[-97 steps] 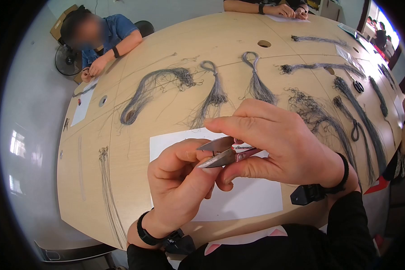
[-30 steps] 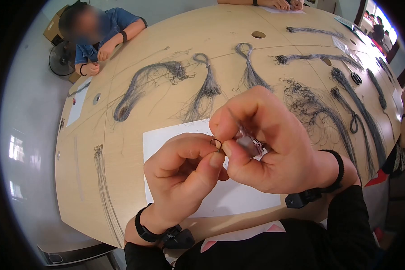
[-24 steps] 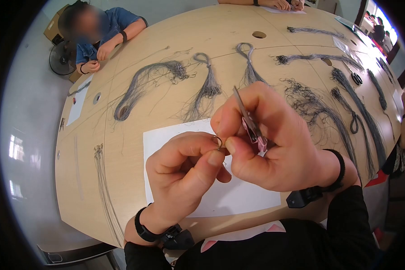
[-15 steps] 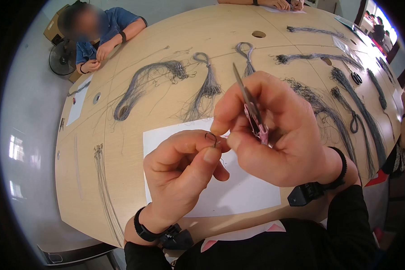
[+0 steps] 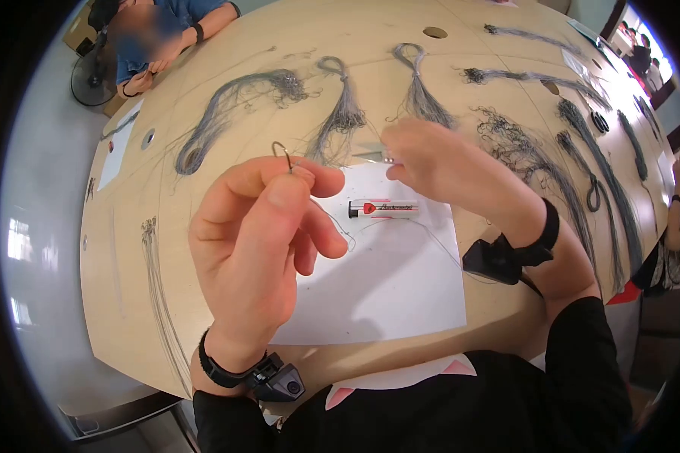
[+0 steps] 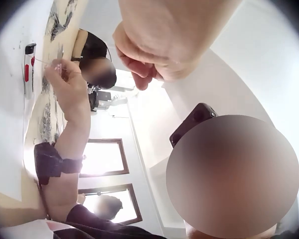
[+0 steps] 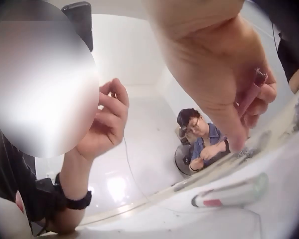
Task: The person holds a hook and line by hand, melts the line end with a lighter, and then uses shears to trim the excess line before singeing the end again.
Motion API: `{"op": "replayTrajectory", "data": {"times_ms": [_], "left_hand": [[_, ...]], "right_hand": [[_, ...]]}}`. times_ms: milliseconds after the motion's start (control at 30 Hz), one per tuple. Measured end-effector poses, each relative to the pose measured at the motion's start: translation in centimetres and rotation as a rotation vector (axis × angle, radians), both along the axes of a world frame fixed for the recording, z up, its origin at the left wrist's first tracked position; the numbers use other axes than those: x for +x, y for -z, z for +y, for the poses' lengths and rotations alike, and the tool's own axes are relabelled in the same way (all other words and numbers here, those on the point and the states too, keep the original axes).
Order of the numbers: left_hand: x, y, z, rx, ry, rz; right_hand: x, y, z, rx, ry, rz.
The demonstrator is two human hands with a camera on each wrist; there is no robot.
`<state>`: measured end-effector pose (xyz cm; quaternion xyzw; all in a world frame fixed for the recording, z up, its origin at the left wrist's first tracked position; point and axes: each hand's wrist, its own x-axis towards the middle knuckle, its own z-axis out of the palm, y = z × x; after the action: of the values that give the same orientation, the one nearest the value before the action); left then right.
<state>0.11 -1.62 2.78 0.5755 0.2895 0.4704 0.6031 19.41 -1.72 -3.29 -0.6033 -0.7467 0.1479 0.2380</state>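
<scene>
Taking your clock from the middle of the white paper sheet (image 5: 378, 294), your left hand (image 5: 253, 241) is up at ten o'clock, with thumb and forefinger pinched together on a small, dark, curved metal hook (image 5: 282, 153). The hook's bend stands above your fingertips, and a thin grey line (image 5: 329, 216) trails below them.

Your right hand (image 5: 438, 155) is at one o'clock, fingers curled round small metal scissors with pink handles (image 5: 372, 154), the blades pointing towards eleven. Motion blur hides whether the blades touch each other.

Lying on the sheet towards twelve is a clear tube with a black end and a red mark (image 5: 389, 209).

On the pale wooden table (image 5: 181, 257), two looped bundles of grey line (image 5: 344, 94) are at twelve, a curved grey bundle (image 5: 217, 113) between ten and eleven, a slim straight bundle (image 5: 160, 294) at nine, and a tangled dark grey bundle (image 5: 529, 158) at two.
</scene>
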Motion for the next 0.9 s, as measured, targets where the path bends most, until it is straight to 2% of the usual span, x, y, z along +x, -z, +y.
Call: {"op": "replayTrajectory", "data": {"times_ms": [67,167,300,400,467,600,667,700,767,900], "left_hand": [[0.0,0.2,0.2,-0.026,0.010,-0.026],[-0.1,0.6,0.7,-0.069,0.116,-0.180],[0.0,0.3,0.4,-0.020,0.067,-0.100],[0.0,0.2,0.2,0.002,0.049,-0.073],[-0.1,0.4,0.2,0.033,0.049,-0.080],[-0.1,0.7,0.3,0.066,0.049,-0.116],[-0.1,0.7,0.2,0.068,0.050,-0.116],[-0.1,0.6,0.2,0.068,0.051,-0.114],[0.0,0.5,0.2,0.074,0.055,-0.117],[0.0,0.6,0.1,0.075,0.048,-0.113]], "right_hand": [[0.5,1.4,0.7,-0.012,-0.086,-0.069],[1.0,0.9,1.1,-0.057,-0.081,-0.157],[1.3,2.2,1.4,-0.054,-0.069,-0.163],[0.5,1.7,1.5,0.091,-0.008,-0.275],[-0.7,0.2,1.4,0.215,-0.095,-0.174],[-1.8,-0.4,-0.1,0.289,-0.064,-0.157],[-1.8,-0.3,-0.2,0.143,-0.207,-0.004],[-1.8,-0.1,-0.1,0.145,-0.207,-0.005],[-1.8,0.7,0.2,-0.027,-0.225,-0.172],[-2.2,1.1,0.7,-0.142,-0.167,-0.195]]}}
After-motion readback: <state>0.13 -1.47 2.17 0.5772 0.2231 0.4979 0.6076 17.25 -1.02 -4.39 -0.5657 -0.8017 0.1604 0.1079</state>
